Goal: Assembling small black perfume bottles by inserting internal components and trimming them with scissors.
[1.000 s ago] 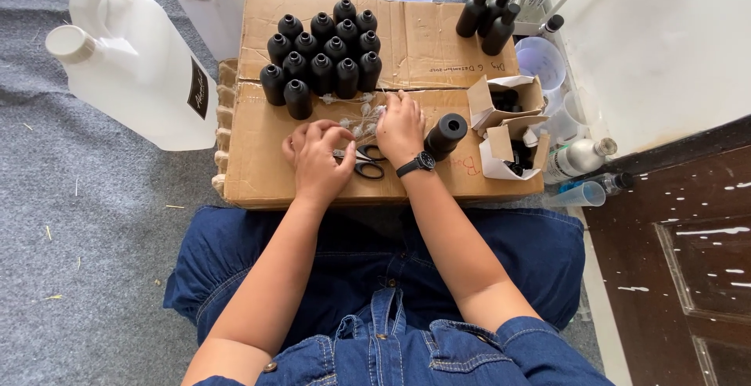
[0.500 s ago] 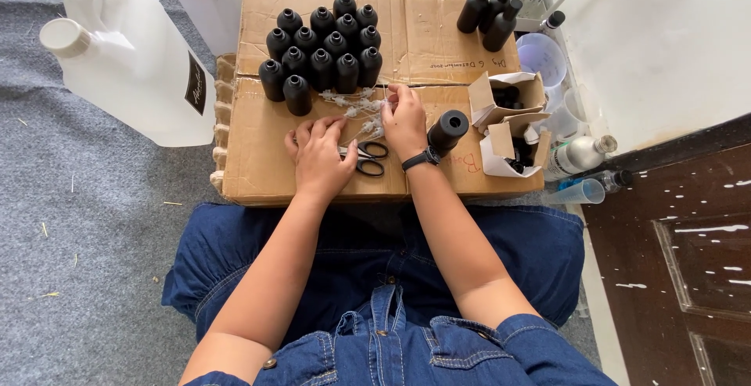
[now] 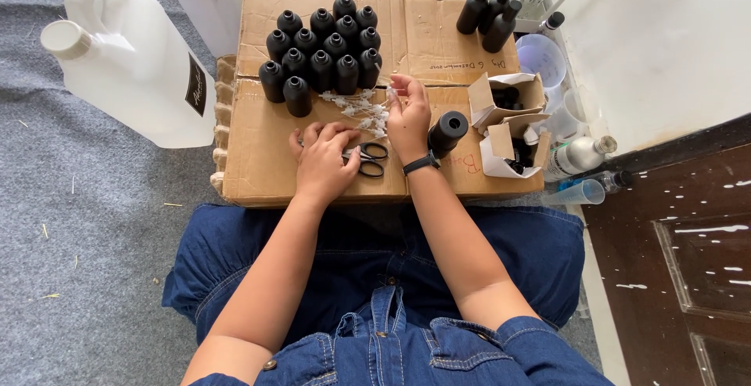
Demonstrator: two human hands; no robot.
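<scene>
My left hand [image 3: 325,159] lies curled on the cardboard box top [image 3: 258,143], its fingers on the black-handled scissors [image 3: 368,159]. My right hand [image 3: 408,114], with a black watch at the wrist, pinches a small white pump piece at the edge of a pile of white pump pieces [image 3: 356,108]. Just right of that hand a black bottle [image 3: 447,132] lies tilted. Several upright black bottles [image 3: 321,57] stand in a cluster behind the pile.
A large white jug [image 3: 129,57] and a red-capped white bottle [image 3: 205,3] stand left of the box. Three black spray bottles [image 3: 489,14] stand back right. Small open cartons [image 3: 508,124], clear cups [image 3: 544,57] and a silver bottle [image 3: 579,155] crowd the right side, by a dark wooden door [image 3: 688,237].
My right hand has moved away from the scissors up to the pile of pump pieces and picked one up. My left hand stays by the scissors.
</scene>
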